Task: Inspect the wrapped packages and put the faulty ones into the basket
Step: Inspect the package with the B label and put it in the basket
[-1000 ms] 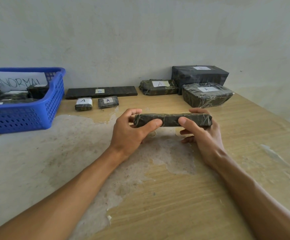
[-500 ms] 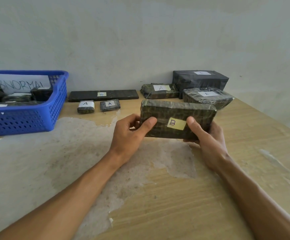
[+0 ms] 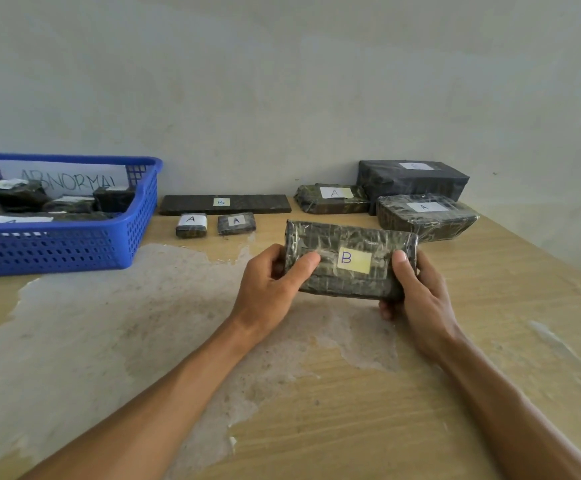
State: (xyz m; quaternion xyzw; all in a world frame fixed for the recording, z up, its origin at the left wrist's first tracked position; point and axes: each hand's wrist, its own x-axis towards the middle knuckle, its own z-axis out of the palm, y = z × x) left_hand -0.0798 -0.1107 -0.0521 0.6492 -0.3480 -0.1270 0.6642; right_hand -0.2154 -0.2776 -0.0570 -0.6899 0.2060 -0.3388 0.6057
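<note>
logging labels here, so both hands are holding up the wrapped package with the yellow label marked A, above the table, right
Not quite. The head view shows the yellow label on the wrapped package reads B, not A. The rest holds: the left hand and the right hand grip its two ends, holding it up above the table.

A plain sorting workspace: worn wooden table [image 3: 420, 410], bare wall [image 3: 282, 81], blue basket [image 3: 136, 237] labelled "ABNORMAL".

"B" on held package [image 3: 348, 259]
</note>
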